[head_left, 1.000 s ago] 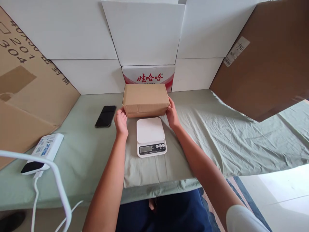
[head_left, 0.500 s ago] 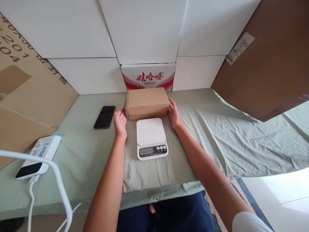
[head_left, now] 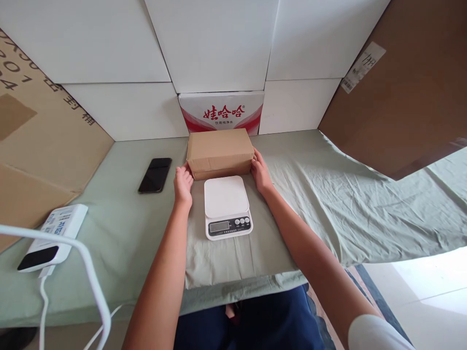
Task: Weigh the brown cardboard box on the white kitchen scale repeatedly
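Observation:
A closed brown cardboard box [head_left: 221, 151] rests on the cloth behind a white digital kitchen scale [head_left: 226, 199]. My left hand [head_left: 183, 184] presses its fingers to the box's left side, near the front lower corner; the fingertips are partly hidden. On the opposite side, my right hand [head_left: 260, 171] grips the right end of the box with bent fingers. Between my forearms sits the scale, its platform bare and its display [head_left: 219, 226] blank.
Left of my left hand lies a black smartphone [head_left: 155, 175]. A white power bank [head_left: 54, 237] with a white cable [head_left: 87, 265] is at the far left. Large cartons [head_left: 386, 87] stand on both sides, and a red-and-white carton [head_left: 222, 113] stands behind the box. Green cloth [head_left: 314, 194] covers the table.
My left hand has closed in against the left side of the box. My right hand stays at the right end. The whole view has shifted slightly.

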The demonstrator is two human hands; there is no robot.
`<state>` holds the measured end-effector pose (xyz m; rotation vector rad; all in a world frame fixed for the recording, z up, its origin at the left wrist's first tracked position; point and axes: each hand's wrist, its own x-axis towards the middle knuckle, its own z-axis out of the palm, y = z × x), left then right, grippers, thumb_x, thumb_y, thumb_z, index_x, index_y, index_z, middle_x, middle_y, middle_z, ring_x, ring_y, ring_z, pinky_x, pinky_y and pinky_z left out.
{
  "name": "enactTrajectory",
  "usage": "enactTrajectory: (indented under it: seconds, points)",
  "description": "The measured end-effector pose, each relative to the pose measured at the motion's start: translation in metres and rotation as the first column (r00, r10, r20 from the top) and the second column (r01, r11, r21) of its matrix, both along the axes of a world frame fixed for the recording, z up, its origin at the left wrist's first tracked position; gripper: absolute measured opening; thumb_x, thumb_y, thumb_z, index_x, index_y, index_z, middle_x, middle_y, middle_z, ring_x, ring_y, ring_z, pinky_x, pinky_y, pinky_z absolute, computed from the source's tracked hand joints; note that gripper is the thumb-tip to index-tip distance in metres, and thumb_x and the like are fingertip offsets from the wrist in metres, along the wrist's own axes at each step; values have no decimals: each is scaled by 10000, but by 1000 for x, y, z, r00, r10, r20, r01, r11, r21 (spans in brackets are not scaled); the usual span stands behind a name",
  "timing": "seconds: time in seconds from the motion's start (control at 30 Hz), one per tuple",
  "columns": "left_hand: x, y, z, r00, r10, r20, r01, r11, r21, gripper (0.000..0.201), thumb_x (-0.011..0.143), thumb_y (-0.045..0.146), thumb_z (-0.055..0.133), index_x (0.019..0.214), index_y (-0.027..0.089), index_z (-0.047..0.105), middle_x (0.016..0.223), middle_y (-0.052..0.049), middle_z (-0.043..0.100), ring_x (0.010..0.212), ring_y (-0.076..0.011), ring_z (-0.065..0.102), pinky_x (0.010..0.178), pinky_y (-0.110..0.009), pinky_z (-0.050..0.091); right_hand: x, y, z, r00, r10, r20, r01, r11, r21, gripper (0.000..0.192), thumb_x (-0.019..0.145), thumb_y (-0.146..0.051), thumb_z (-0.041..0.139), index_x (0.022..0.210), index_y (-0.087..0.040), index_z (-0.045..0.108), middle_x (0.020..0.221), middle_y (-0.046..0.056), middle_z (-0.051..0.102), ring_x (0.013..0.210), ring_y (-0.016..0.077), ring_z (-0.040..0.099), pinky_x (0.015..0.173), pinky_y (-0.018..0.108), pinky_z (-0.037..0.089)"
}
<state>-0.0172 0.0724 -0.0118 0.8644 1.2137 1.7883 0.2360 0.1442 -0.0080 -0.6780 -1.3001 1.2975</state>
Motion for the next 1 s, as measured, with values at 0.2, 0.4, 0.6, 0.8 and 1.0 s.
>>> enactTrajectory:
  seconds: [0.2, 0.4, 0.6, 0.8, 1.0]
  points:
    - [5, -8, 15, 997, 53, -53, -44, 986, 164, 809, 744, 830, 555, 1268, 228, 682, 1440, -174, 596, 1406, -306, 504, 1167, -449, 353, 0, -16, 23, 990, -125, 63, 113, 978, 176, 625, 944, -598, 455, 1508, -337, 387, 1641, -28, 381, 1540, 239, 324, 1263, 474, 312]
    - [18, -73, 17, 986, 131, -108, -98, 958, 270, 739, 791, 763, 574, 1263, 206, 691, 1334, -175, 666, 1315, -327, 586, 1095, -457, 445, 21, -82, 42, 964, -225, 144, 172, 935, 309, 559, 999, -558, 434, 1511, -334, 408, 1623, 6, 410, 1531, 250, 342, 1278, 457, 290]
    - [32, -148, -9, 988, 120, -100, -100, 976, 193, 720, 818, 735, 558, 1243, 172, 703, 1260, -188, 699, 1257, -338, 624, 1089, -496, 456, 44, -137, 15, 949, -239, 206, 186, 952, 243, 513, 1006, -545, 441, 1493, -385, 427, 1597, -16, 443, 1521, 244, 362, 1280, 468, 296]
    - [36, -156, -7, 992, 94, -81, -83, 988, 131, 764, 789, 762, 564, 1319, 222, 667, 1383, -177, 638, 1354, -349, 549, 1152, -505, 388, 40, -143, 16, 957, -220, 189, 182, 963, 199, 453, 999, -550, 457, 1436, -433, 486, 1564, -40, 479, 1517, 237, 365, 1284, 466, 288]
    - [36, -150, -2, 991, 54, -119, -40, 992, 120, 806, 798, 781, 534, 1375, 225, 623, 1456, -178, 582, 1395, -347, 508, 1158, -483, 383, 37, -142, 19, 958, -219, 185, 185, 965, 187, 462, 991, -565, 449, 1428, -422, 492, 1558, -37, 477, 1526, 240, 338, 1291, 499, 259]
